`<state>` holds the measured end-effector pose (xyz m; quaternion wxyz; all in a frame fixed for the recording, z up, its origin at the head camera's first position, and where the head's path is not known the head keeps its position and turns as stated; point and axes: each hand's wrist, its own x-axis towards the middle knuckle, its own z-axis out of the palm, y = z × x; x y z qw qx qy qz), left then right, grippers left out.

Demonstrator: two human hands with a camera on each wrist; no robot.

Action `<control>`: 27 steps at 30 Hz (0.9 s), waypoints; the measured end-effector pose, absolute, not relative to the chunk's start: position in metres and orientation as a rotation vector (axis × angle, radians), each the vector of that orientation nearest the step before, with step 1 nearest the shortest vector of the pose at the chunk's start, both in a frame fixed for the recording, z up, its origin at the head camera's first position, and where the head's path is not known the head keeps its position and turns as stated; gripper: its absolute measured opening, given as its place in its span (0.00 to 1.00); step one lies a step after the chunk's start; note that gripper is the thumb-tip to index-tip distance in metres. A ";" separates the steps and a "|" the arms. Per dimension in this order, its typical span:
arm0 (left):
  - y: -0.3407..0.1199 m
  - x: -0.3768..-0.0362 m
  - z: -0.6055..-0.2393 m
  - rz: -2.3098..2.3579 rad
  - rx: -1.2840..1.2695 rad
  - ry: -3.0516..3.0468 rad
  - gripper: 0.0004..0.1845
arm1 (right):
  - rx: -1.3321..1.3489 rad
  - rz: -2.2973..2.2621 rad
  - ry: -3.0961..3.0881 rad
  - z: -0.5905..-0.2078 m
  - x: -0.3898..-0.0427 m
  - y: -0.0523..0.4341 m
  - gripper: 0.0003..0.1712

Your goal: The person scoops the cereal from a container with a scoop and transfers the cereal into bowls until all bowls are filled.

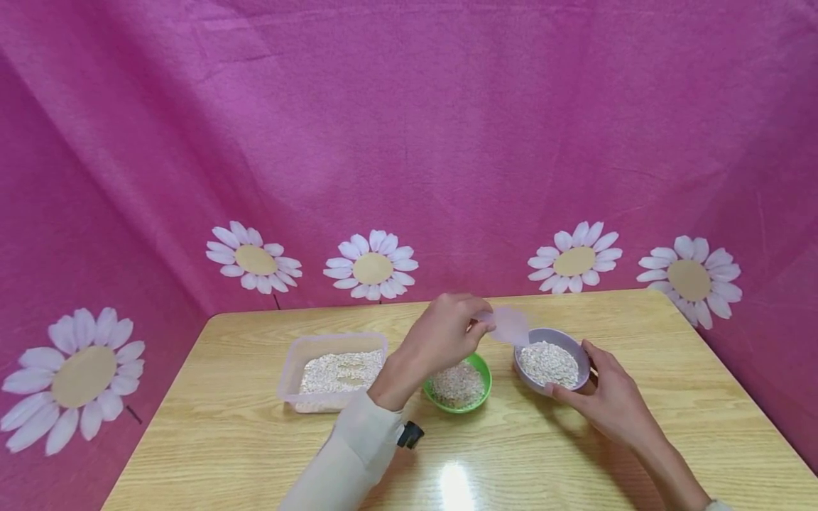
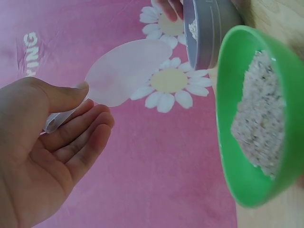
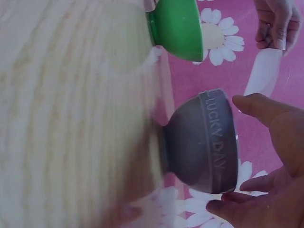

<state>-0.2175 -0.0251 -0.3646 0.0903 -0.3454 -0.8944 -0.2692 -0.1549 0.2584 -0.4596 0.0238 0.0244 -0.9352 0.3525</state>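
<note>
In the head view my left hand (image 1: 441, 333) is over the table between the green bowl and the grey bowl. Between thumb and fingers it pinches the handle of a translucent plastic scoop (image 2: 128, 71), whose blade looks bare. The scoop's tip overlaps the left rim of the grey bowl (image 3: 194, 142), which holds pale oat flakes (image 1: 548, 364). That bowl stands upright on the table. My right hand (image 1: 610, 397) holds it from the right side, thumb at the near rim and fingers round the far side.
A green bowl (image 2: 223, 142) with pinkish-brown flaky grains stands below my left wrist. Left of it, a translucent rectangular tub (image 1: 290, 376) holds more oat flakes, partly hidden by my left forearm. Behind the wooden table (image 1: 243, 440) hangs a pink cloth (image 1: 409, 142) with daisies.
</note>
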 end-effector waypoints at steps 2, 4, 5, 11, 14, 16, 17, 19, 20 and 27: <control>-0.032 -0.216 -0.368 -0.850 -0.998 -2.654 0.07 | 0.084 1.059 -2.869 -0.457 -0.154 0.256 0.66; -0.040 -0.215 -0.372 -0.906 -0.963 -2.650 0.07 | 0.091 1.031 -2.835 -0.452 -0.153 0.253 0.65; -0.044 -0.214 -0.373 -0.937 -0.947 -2.644 0.07 | 0.095 1.020 -2.815 -0.450 -0.152 0.251 0.65; -0.072 -0.209 -0.382 -1.120 -0.849 -2.575 0.07 | 0.153 1.042 -2.736 -0.434 -0.150 0.228 0.61; -0.088 -0.206 -0.386 -1.153 -0.801 -2.538 0.07 | 0.194 1.080 -2.728 -0.427 -0.151 0.211 0.60; -0.099 -0.204 -0.389 -1.158 -0.757 -2.532 0.08 | 0.228 1.109 -2.732 -0.423 -0.152 0.199 0.59; -0.105 -0.202 -0.391 -1.159 -0.730 -2.531 0.08 | 0.245 1.124 -2.737 -0.421 -0.153 0.192 0.59; -0.116 -0.199 -0.394 -1.166 -0.673 -2.532 0.09 | 0.283 1.145 -2.738 -0.419 -0.154 0.179 0.58; -0.122 -0.198 -0.396 -1.171 -0.641 -2.535 0.10 | 0.306 1.149 -2.738 -0.419 -0.155 0.172 0.58; -0.162 -0.188 -0.408 -1.149 -0.503 -2.476 0.10 | 0.407 1.183 -2.752 -0.425 -0.159 0.124 0.56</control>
